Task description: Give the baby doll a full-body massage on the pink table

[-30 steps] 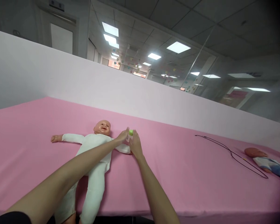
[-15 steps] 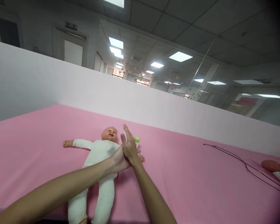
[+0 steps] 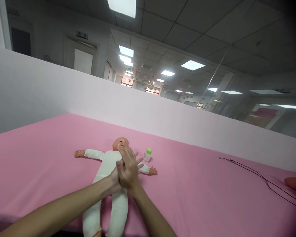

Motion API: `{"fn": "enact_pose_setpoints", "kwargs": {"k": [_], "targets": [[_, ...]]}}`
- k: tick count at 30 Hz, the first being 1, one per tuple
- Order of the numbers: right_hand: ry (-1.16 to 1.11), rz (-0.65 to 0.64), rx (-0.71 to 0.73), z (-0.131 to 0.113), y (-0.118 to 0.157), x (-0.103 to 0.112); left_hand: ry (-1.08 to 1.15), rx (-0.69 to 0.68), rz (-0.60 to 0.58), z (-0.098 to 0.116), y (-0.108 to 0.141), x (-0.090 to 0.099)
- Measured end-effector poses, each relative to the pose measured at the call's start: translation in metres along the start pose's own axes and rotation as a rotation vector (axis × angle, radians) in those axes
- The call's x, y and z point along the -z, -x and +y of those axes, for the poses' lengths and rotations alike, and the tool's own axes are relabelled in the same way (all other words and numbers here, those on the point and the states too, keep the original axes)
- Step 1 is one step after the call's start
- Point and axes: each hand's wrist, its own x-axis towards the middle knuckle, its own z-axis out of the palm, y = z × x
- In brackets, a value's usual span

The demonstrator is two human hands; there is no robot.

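Note:
Over the doll's body, my left hand (image 3: 115, 178) and my right hand (image 3: 128, 169) press together palm to palm. The right hand lies on top with its fingers stretched out, partly covering the doll's face. Several spread left fingertips show beyond it; most of the left palm is hidden. Nothing shows between the palms. A baby doll (image 3: 108, 166) in a white cloth body lies on its back beneath them, arms out to the sides. Beside its arm on the right stands a small whitish bottle (image 3: 147, 156) with a green cap, apart from my fingers.
Pink sheeting (image 3: 199, 194) covers the table. A low white wall (image 3: 162, 115) runs along its back, with glass above. On the right lie a thin black cable (image 3: 251, 171) and a reddish-brown rounded object (image 3: 294, 183), cut off by the frame edge.
My hands have moved left and closer over the doll's chest, and the right fingers now tilt across its face. The bottle, partly covered before, shows fully. The view has shifted slightly.

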Motion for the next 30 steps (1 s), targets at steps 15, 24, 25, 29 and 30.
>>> {"fn": "enact_pose_setpoints", "kwargs": {"k": [15,24,25,29,30], "targets": [[-0.005,-0.385,-0.110,0.069,0.056,-0.025,-1.455,-0.285,-0.124,-0.018,0.018,0.095],[-0.067,-0.377,-0.168,0.083,0.039,-0.029,-1.515,-0.064,-0.150,-0.017,-0.012,0.127],[-0.076,-0.345,-0.204,0.087,0.038,-0.030,-1.498,-0.049,-0.127,-0.017,-0.019,0.133],[-0.088,-0.267,-0.389,0.100,0.042,-0.032,-1.424,0.014,-0.048,-0.023,-0.027,0.155],[-0.090,-0.270,-0.416,0.101,0.045,-0.030,-1.387,0.028,-0.026,-0.024,-0.023,0.158]]}}
